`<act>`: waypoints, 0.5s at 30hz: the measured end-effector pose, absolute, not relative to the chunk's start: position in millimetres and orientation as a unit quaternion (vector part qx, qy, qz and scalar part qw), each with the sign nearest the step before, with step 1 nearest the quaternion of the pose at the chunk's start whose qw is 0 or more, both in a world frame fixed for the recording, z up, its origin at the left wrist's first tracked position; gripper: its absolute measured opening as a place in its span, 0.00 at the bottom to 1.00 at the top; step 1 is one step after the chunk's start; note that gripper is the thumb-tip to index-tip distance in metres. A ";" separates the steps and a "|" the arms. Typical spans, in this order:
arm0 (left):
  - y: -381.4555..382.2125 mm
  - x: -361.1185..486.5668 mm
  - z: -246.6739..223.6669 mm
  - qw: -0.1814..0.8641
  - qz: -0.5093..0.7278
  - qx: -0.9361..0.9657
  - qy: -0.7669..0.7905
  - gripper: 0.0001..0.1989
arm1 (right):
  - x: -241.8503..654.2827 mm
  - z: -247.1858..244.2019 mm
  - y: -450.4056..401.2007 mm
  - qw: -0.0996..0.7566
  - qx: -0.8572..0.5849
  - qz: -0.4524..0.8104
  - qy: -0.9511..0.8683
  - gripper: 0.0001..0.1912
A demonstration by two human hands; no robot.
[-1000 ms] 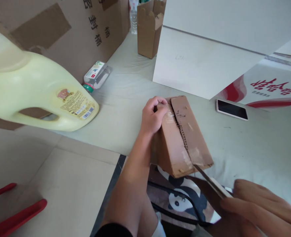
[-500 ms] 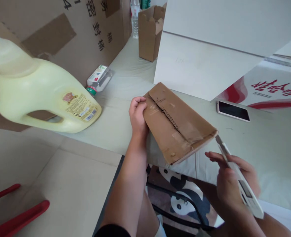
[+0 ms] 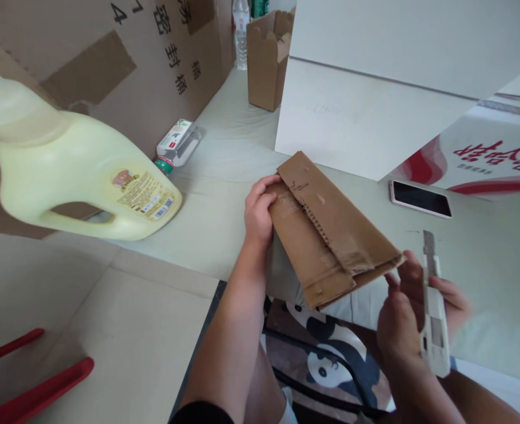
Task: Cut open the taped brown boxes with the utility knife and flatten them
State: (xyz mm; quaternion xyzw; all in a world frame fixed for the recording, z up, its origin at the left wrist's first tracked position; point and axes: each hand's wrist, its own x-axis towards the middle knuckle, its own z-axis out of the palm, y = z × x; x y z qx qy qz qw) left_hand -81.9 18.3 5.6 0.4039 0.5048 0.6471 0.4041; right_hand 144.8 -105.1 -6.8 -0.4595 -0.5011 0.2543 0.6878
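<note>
A brown cardboard box is tilted above the front edge of the cloth-covered table, its top flap partly torn along a perforated line. My left hand grips the box's left end, fingers on top and the rest wrapped round the side. At the box's right corner is my right hand, holding a white box cutter whose blade is out and points away from me. The fingertips of that hand are close to the corner; whether they touch it, I cannot tell.
A pale yellow jug stands at left before a large carton. A clear bottle lies behind it. White boxes, a brown paper container and a phone are farther back. Red handles show lower left.
The box has shifted slightly right and toward me, with its flap a little more raised. My right hand has turned the cutter more upright, its blade now away from the box corner.
</note>
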 end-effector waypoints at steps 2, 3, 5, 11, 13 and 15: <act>19.1 -82.9 3.4 0.397 0.640 0.417 0.509 0.16 | 150.2 -19.4 -103.2 0.670 -0.489 0.233 -0.508 0.24; 19.3 -83.4 2.6 0.390 0.638 0.424 0.510 0.16 | 153.1 -25.7 -102.4 0.658 -0.506 0.230 -0.508 0.23; 19.4 -84.4 2.2 0.383 0.634 0.434 0.513 0.15 | 157.2 -35.5 -102.2 0.630 -0.537 0.250 -0.502 0.22; 20.0 -87.5 4.3 0.391 0.626 0.438 0.513 0.16 | 149.4 -28.5 -112.6 0.627 -0.547 0.301 -0.466 0.20; 21.9 -87.3 2.2 0.392 0.611 0.436 0.532 0.17 | 146.7 -20.1 -113.5 0.662 -0.521 0.261 -0.471 0.22; 23.9 -85.6 -1.3 0.390 0.588 0.434 0.560 0.17 | 146.9 -14.0 -112.0 0.677 -0.512 0.218 -0.481 0.24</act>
